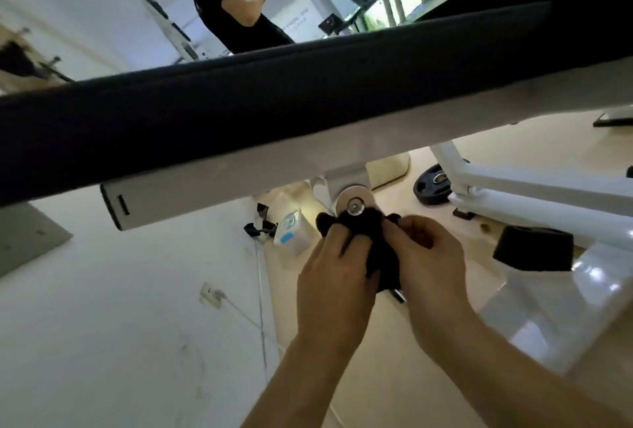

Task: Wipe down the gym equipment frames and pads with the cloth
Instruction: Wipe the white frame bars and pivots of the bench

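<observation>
your left hand (pixel 337 266) and right hand (pixel 428 256) are close together, both with fingers curled into the black cloth (pixel 368 236), bunching it into a firm wad. you hold it up against the lower edge of the round pivot disc (pixel 354 203), which hangs under the white frame beam (pixel 239 184) below the long black pad (pixel 274 112). two hands probably suit this joint, since a flat swipe would miss its rim. the weight plate (pixel 432 184) lies on the floor well beyond.
</observation>
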Demonstrator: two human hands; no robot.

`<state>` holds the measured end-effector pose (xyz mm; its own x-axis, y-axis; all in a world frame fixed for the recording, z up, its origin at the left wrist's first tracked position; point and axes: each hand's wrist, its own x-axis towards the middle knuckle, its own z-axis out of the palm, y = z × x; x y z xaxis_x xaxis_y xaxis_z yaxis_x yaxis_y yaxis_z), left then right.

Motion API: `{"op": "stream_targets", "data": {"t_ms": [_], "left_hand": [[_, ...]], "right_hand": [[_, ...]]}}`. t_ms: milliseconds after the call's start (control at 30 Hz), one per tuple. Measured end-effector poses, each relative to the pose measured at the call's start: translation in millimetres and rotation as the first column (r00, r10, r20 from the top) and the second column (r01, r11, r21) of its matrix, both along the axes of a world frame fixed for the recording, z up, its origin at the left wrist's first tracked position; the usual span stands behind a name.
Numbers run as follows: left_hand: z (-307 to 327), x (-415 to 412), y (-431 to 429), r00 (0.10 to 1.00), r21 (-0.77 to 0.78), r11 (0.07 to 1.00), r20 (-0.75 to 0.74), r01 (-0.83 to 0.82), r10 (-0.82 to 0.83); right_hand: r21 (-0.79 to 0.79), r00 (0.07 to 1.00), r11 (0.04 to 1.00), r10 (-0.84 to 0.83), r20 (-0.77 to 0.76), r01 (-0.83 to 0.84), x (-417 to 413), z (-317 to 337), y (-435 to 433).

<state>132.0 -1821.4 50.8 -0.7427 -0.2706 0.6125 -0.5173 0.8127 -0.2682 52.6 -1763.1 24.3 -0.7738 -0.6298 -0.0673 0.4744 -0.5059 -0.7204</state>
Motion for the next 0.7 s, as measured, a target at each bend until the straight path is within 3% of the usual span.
{"op": "stream_targets", "data": {"t_ms": [100, 167, 267, 433, 500, 600, 700], "left_hand": [[1.4, 7.1, 6.8, 0.985, -0.022, 0.996, -0.153, 0.082, -0.084], [3.9, 12.4, 12.8, 0.961, -0.083, 0.992, -0.251, 0.099, -0.117], [12.2, 8.7, 17.1, 0.915, -0.166, 0.979, -0.367, 0.115, -0.17], [26.0, -32.2, 1.0, 0.905, -0.036, 0.999, -0.426, 0.001, -0.017], [24.3, -39.4, -2.0, 0.937, -0.197, 0.98, -0.346, -0.015, -0.055], [25.9, -54.3, -9.4, 0.998, -0.596, 0.8, -0.06, -0.064, 0.035], [26.5, -79.6, -9.9, 0.993, -0.658, 0.747, -0.011, -0.096, 0.119]], "right_hand": [[-0.134, 0.998, 0.99, -0.042, 0.056, 0.049, 20.2, -4.6, 6.0], [-0.15, 0.975, 0.971, -0.201, -0.099, 0.185, 25.3, 3.6, 3.6], [-0.228, 0.865, 0.901, -0.422, -0.271, 0.368, 20.6, 20.5, -0.5], [-0.169, 0.743, 0.884, -0.459, -0.487, 0.436, -1.5, 14.8, -24.8], [-0.164, 0.739, 0.895, -0.437, -0.512, 0.415, -6.1, 2.6, -28.3], [-0.103, 0.74, 0.92, -0.367, -0.564, 0.378, -13.3, -12.3, -32.5], [-0.074, 0.814, 0.952, -0.292, -0.502, 0.296, -28.7, -22.1, -32.4]]}}
